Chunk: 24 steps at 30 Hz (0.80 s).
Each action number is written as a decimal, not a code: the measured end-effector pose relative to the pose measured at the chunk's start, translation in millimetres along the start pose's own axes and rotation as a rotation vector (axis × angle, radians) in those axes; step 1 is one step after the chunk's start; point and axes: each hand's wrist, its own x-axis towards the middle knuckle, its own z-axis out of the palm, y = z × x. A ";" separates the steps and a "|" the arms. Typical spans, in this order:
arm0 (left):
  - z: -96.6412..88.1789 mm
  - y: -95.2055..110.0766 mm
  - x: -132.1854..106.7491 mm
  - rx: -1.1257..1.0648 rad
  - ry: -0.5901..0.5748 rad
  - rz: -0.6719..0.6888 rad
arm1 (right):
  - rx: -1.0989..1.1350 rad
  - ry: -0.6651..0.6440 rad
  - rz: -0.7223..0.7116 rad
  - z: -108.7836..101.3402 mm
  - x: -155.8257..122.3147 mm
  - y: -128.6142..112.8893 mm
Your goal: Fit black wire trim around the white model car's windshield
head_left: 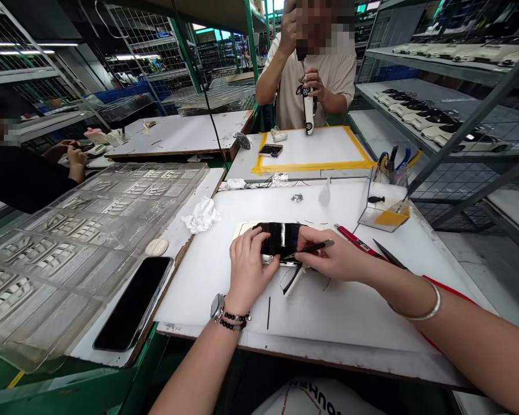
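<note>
A glossy black model car body (pixel 280 238) lies on the white work board (pixel 328 311) in front of me. My left hand (pixel 248 268) is closed around its left end and presses it down. My right hand (pixel 333 259) pinches a thin dark tool (pixel 312 248), perhaps tweezers, whose tip touches the car's lower edge. A loose black strip (pixel 290 280) lies just below the car.
A black phone (pixel 134 302) and clear plastic trays of parts (pixel 82 230) sit to my left. Crumpled tissue (pixel 202 216), a red-handled tool (pixel 357 241), and a clear box (pixel 383 210) lie nearby. A person opposite holds a white model car (pixel 308 112); another person's hands (pixel 71 154) work at left.
</note>
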 end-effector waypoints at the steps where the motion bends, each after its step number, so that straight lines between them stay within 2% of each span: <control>1: 0.1 -0.1 0.1 0.001 0.002 0.002 | -0.001 0.000 0.001 0.6 0.2 1.2; 11: -0.7 0.0 -1.1 0.002 -0.004 -0.002 | 0.011 -0.010 0.036 0.8 -0.4 6.8; 24: -0.2 -0.2 -1.0 -0.002 -0.005 -0.007 | -0.030 -0.006 0.008 2.4 -1.8 6.5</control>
